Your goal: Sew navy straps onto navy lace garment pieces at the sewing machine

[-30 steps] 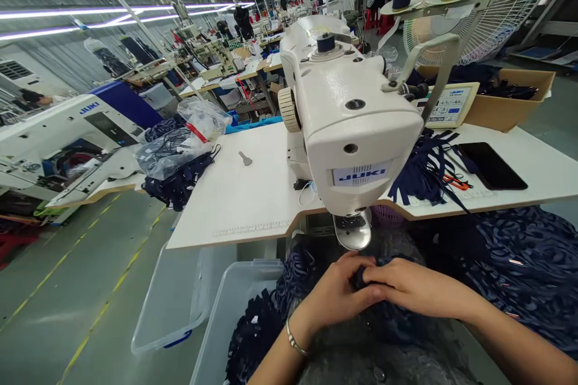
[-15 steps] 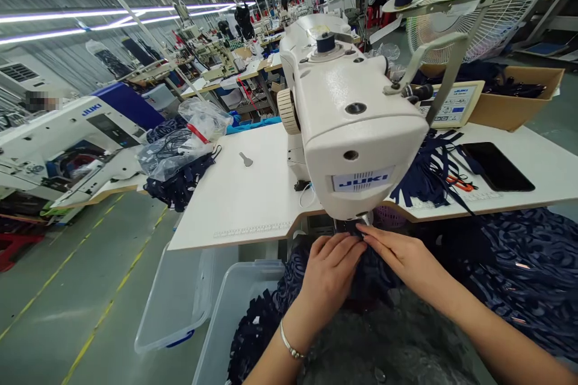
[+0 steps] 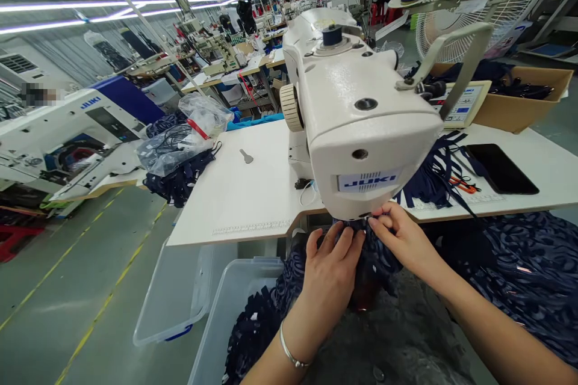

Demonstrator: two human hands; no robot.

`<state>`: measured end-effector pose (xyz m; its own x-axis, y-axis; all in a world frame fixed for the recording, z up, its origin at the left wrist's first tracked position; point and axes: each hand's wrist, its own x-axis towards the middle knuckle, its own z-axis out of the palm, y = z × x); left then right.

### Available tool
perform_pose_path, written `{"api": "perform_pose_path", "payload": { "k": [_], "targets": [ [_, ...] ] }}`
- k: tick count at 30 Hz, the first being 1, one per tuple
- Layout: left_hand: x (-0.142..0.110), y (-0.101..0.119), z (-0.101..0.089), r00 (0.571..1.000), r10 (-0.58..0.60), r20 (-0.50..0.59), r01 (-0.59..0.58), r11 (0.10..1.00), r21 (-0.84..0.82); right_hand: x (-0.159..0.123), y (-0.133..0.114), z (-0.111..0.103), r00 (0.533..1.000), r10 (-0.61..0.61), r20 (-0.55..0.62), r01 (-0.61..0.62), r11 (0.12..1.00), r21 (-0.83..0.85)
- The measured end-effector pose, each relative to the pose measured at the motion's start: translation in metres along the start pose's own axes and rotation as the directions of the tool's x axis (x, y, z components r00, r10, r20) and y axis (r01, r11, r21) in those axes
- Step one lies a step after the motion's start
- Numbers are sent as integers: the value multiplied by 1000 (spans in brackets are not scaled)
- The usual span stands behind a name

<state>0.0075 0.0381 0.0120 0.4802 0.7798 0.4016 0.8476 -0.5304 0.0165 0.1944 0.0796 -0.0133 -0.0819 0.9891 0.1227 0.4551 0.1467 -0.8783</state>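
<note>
Below the head of a white JUKI sewing machine (image 3: 368, 138), a navy patterned fabric (image 3: 377, 258) lies bunched under both hands. My left hand (image 3: 332, 261) rests on the fabric left of the needle area, fingers bent and spread, tips pressing down; its thumb is mostly hidden. Close to the machine head's lower right, my right hand (image 3: 400, 237) pinches the fabric between thumb and curled fingers. The needle and presser foot are hidden behind the machine head and hands.
Clear plastic bins (image 3: 244, 280) stand below the white table (image 3: 244, 192), one with navy pieces. A metal piece (image 3: 246, 156) lies on the table. Right are navy strips (image 3: 428, 174), orange-handled snips (image 3: 465, 185), a phone (image 3: 502, 168) and a cardboard box (image 3: 524, 108). More navy fabric (image 3: 519, 271) lies below.
My right hand has lifted slightly and drawn right, its fingers now curled in a pinch. My left fingers have spread apart. The fabric between the hands sits more bunched.
</note>
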Motion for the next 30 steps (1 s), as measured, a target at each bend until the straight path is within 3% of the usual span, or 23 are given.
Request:
{"api": "perform_pose_path", "payload": {
  "k": [12,22,30],
  "targets": [
    [12,13,1,993,-111,-33,114,989,92,24,-3,-2,999,-41,35,47,986,-162],
    [13,14,3,992,-115,-61,120,988,97,24,-7,-1,1000,-22,12,24,962,-273],
    [13,14,3,992,-100,-72,110,984,141,23,-7,0,999,-20,32,28,969,-247]
  ]
}}
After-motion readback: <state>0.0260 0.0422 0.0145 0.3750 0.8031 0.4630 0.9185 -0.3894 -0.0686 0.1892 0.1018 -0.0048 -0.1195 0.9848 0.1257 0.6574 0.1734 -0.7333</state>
